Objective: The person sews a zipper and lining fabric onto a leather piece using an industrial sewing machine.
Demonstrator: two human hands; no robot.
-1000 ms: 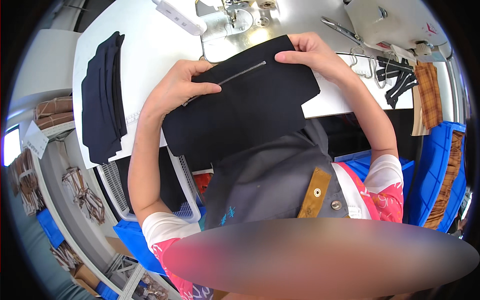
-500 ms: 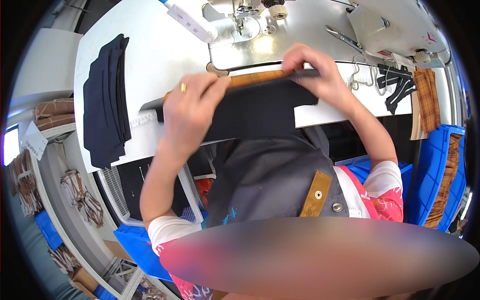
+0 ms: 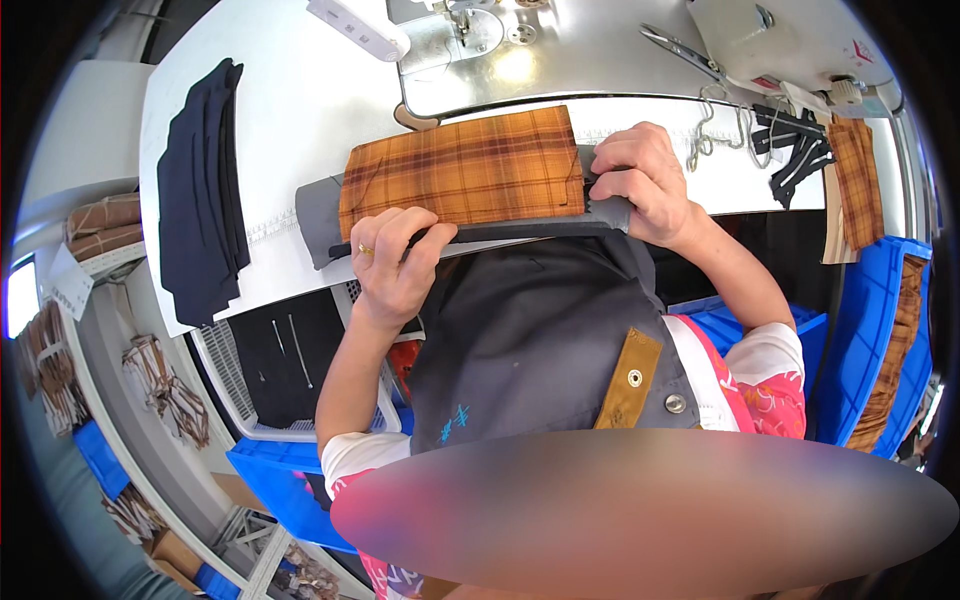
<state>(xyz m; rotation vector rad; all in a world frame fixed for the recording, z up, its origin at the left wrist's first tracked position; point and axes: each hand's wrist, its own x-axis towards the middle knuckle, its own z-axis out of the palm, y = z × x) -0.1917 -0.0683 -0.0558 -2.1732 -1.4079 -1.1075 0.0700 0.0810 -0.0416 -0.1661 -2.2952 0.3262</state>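
An orange-brown plaid fabric panel (image 3: 460,165) lies face up at the table's near edge, joined to a dark cloth piece (image 3: 530,228) whose grey underside (image 3: 318,222) shows beyond the plaid's left end. My left hand (image 3: 395,262) has its fingers closed on the near folded edge of the dark cloth, toward its left part. At the right end, my right hand (image 3: 645,185) is curled round the cloth's corner, thumb side beneath the fingers. Between the two hands the dark edge runs nearly straight.
A sewing machine (image 3: 462,30) stands at the far side. Stacked dark fabric pieces (image 3: 203,190) lie on the left. Scissors (image 3: 682,52), black zipper strips (image 3: 797,150) and plaid pieces (image 3: 855,185) are at the right. A white basket (image 3: 215,355) and blue bins (image 3: 850,340) stand beside the table.
The cloth has been turned so its plaid face now lies upward instead of mostly dark side. Both hands have come down nearer to my body.
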